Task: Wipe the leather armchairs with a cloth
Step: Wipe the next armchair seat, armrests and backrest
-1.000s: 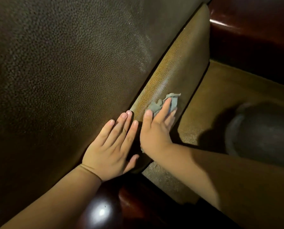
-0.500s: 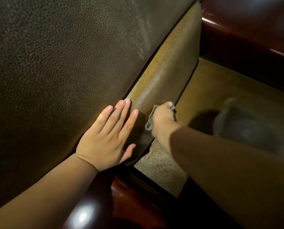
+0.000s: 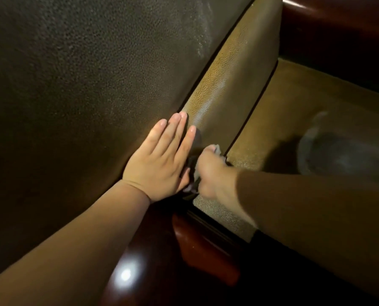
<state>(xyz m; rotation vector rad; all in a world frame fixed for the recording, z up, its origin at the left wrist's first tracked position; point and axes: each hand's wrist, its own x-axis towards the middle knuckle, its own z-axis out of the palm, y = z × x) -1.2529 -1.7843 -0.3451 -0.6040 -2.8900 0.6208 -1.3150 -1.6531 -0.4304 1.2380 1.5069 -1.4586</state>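
Right hand bunched round cloth at near end of tan leather strip — strip's long axis runs up-right, away from knuckles. Left hand, fingers straight and together, flat on dark cushion beside strip — right hand nearer.

cloth: mostly hidden under right hand | right hand: motion-blurred

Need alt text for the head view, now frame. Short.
A right hand grips a grey cloth low on a tan leather strip of an armchair, while the left hand lies flat, fingers straight, on the dark leather cushion beside it. Glossy red-brown wood runs below.
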